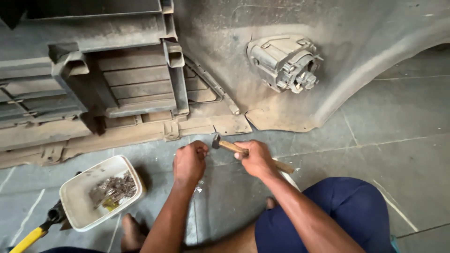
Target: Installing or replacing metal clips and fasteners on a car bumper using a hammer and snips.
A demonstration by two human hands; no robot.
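Bumper panel (328,42) fills the upper frame; below, at centre, the right hand (255,158) has its grip closed on a wooden-handled hammer (234,147), head beside the left hand (189,163), fisted around something too small to identify. Short, square taps look safest for those fingers.

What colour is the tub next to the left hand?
White, dusty inside; the tub holds grey metal scraps. Head view shows it best.
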